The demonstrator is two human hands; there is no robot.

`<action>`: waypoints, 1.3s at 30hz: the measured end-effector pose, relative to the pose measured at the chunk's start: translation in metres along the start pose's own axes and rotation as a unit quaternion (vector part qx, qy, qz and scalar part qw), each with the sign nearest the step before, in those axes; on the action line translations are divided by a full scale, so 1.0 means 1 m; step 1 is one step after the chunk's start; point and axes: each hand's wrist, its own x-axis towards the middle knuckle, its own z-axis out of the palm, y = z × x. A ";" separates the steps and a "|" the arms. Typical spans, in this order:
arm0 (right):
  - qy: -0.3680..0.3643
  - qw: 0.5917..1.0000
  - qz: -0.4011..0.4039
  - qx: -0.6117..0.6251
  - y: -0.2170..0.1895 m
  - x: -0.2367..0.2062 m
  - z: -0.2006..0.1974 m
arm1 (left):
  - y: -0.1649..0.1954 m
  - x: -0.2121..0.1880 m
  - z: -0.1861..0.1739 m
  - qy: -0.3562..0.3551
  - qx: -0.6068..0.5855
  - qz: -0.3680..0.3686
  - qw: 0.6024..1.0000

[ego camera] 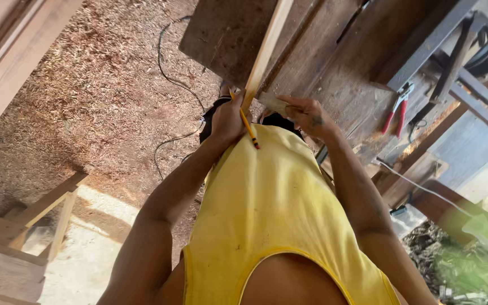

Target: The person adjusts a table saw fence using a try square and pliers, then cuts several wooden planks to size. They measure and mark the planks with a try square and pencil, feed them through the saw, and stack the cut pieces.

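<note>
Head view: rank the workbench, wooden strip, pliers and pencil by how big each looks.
1. workbench
2. wooden strip
3. and 4. red-handled pliers and pencil in the left hand: they look alike, and the hand partly hides the pencil.

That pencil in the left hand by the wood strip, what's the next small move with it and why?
Probably tip the pencil over and bring its end to the wood strip. The left hand grips both where the strip's near end meets the workbench, the pencil angled back toward the body, while the right hand steadies a small block beside it.
</note>
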 end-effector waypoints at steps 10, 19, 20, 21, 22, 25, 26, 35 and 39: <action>-0.025 0.998 -0.026 0.042 -0.035 0.014 0.009 | -0.028 0.036 0.038 0.060 -0.052 0.163 0.983; -0.023 0.999 -0.018 -0.025 -0.028 0.023 0.011 | -0.043 0.029 0.005 -0.079 -0.233 0.108 0.963; -0.024 0.999 -0.029 -0.022 -0.029 0.022 0.011 | -0.049 0.029 0.003 -0.101 -0.285 0.111 0.947; -0.025 0.999 -0.042 -0.020 -0.030 0.022 0.012 | -0.055 0.032 0.002 -0.121 -0.335 0.114 0.927; -0.027 0.999 -0.022 -0.027 -0.031 0.022 0.012 | -0.060 0.035 0.000 -0.140 -0.341 0.113 0.923; -0.035 0.999 0.017 -0.037 -0.034 0.022 0.013 | -0.065 0.043 -0.001 -0.182 -0.343 0.089 0.917; -0.037 0.999 0.014 -0.035 -0.034 0.022 0.013 | -0.064 0.046 -0.001 -0.186 -0.332 0.070 0.922; -0.028 0.999 0.002 -0.034 -0.032 0.023 0.018 | -0.040 0.062 -0.016 -0.205 -0.183 0.154 0.949; -0.023 0.998 0.038 -0.055 -0.035 0.022 0.021 | -0.036 0.068 -0.018 -0.196 -0.172 0.178 0.949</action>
